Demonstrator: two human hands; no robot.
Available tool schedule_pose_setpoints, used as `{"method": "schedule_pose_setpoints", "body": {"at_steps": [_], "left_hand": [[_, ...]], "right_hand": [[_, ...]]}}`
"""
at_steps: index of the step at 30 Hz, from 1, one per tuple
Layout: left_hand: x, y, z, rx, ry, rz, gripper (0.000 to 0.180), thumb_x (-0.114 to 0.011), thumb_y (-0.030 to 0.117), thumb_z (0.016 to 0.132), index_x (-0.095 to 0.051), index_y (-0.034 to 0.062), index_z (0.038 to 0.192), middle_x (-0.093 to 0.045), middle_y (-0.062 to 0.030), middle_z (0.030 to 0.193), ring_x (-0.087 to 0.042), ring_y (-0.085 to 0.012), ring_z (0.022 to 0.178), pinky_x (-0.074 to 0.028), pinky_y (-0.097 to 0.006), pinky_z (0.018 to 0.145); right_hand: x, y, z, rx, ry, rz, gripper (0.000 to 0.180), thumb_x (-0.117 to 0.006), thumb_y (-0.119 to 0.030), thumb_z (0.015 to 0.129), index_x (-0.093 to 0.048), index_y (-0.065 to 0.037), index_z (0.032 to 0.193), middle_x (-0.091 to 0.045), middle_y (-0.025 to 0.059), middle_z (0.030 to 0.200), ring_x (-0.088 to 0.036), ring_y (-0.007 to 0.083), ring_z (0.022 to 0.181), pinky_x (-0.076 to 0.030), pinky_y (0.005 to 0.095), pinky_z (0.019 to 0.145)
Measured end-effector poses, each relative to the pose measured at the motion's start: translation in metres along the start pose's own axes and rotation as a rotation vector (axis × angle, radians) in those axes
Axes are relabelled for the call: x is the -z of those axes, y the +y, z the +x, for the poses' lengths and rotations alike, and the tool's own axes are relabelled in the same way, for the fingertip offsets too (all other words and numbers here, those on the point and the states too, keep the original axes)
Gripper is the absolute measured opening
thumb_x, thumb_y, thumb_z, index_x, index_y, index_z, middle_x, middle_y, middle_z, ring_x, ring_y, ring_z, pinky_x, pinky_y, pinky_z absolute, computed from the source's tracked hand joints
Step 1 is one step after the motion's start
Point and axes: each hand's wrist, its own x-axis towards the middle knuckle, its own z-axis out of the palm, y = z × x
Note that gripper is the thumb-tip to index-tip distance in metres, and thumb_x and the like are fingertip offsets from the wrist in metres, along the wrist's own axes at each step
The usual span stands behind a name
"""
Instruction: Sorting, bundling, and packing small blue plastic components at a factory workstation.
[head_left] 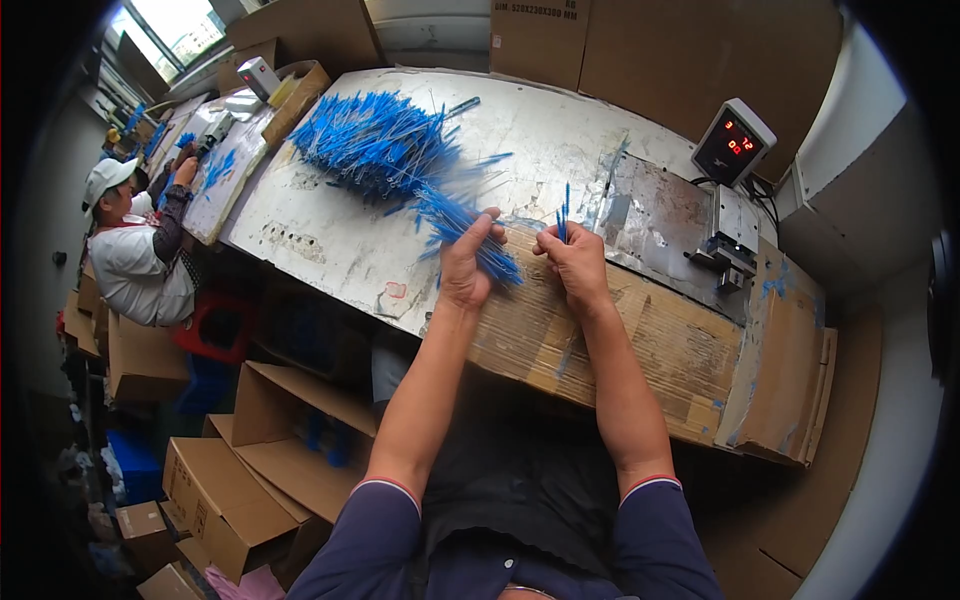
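My left hand (468,262) is closed around a bundle of thin blue sticks (446,216), which slants across the palm above the cardboard edge. To its right, my right hand (577,262) pinches a few thin blue sticks (563,213) that point upward from the fingertips. What exactly the sticks are is too small to make out. A large heap of similar blue and clear sticks (370,140) lies on the white worktable (520,115), just beyond my left hand. A flat sheet of cardboard (640,335) covers the table's near edge under both hands.
A metal plate with a small clamp-like fixture (725,258) sits at the right, below a counter box with red digits (735,142). Cardboard boxes (225,500) are stacked at the lower left. Another person (140,245) in a white cap works at the far left table.
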Motion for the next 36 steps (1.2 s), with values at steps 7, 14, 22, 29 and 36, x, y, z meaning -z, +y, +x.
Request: {"method": "schedule_pose_setpoints", "body": {"at_steps": [7,14,22,29,36], "left_hand": [[-0.011,0.003,-0.001,-0.118,0.033,0.167,0.019,-0.073,-0.003,0.088,-0.064,0.0042,0.103,-0.073,-0.0139,0.100,-0.068,-0.0172,0.080,-0.057,-0.031,0.073],[-0.007,0.002,-0.008,-0.003,-0.159,0.262,0.013,-0.072,-0.001,0.091,-0.065,0.0034,0.101,-0.072,-0.0118,0.104,-0.067,-0.0134,0.079,-0.056,-0.028,0.074],[-0.006,0.005,-0.006,0.038,-0.156,0.193,0.028,-0.075,0.004,0.090,-0.062,0.0023,0.115,-0.068,-0.0066,0.097,-0.066,-0.0138,0.080,-0.054,-0.028,0.074],[-0.011,0.006,-0.009,0.086,-0.251,0.330,0.049,-0.078,0.007,0.089,-0.057,-0.0001,0.132,-0.067,-0.0037,0.097,-0.067,-0.0141,0.084,-0.055,-0.029,0.079],[-0.019,-0.003,-0.018,0.033,-0.333,0.500,0.064,-0.078,0.008,0.086,-0.052,0.0020,0.144,-0.069,-0.0071,0.117,-0.067,-0.0147,0.100,-0.055,-0.030,0.091]], "right_hand": [[0.004,-0.005,0.003,0.388,0.262,-0.515,0.020,-0.065,-0.019,0.101,-0.072,0.000,0.102,-0.073,0.0045,0.081,-0.064,0.0103,0.066,-0.050,0.0267,0.060],[-0.026,-0.007,-0.009,0.394,-0.142,-0.424,0.019,-0.059,-0.009,0.103,-0.071,0.001,0.115,-0.071,0.0013,0.088,-0.063,0.0094,0.079,-0.051,0.0250,0.071],[-0.010,-0.002,-0.003,0.061,-0.020,0.000,0.015,-0.061,-0.014,0.102,-0.068,-0.001,0.102,-0.065,0.0017,0.079,-0.054,0.0060,0.063,-0.042,0.0237,0.055],[-0.009,-0.018,-0.009,0.004,-0.024,0.100,0.015,-0.075,-0.015,0.093,-0.070,-0.002,0.096,-0.063,-0.0026,0.075,-0.049,0.0019,0.058,-0.036,0.0201,0.051],[-0.013,-0.028,-0.013,0.012,-0.046,0.108,0.016,-0.078,-0.014,0.090,-0.073,0.000,0.095,-0.067,-0.0009,0.078,-0.056,0.0056,0.064,-0.044,0.0210,0.058]]}}
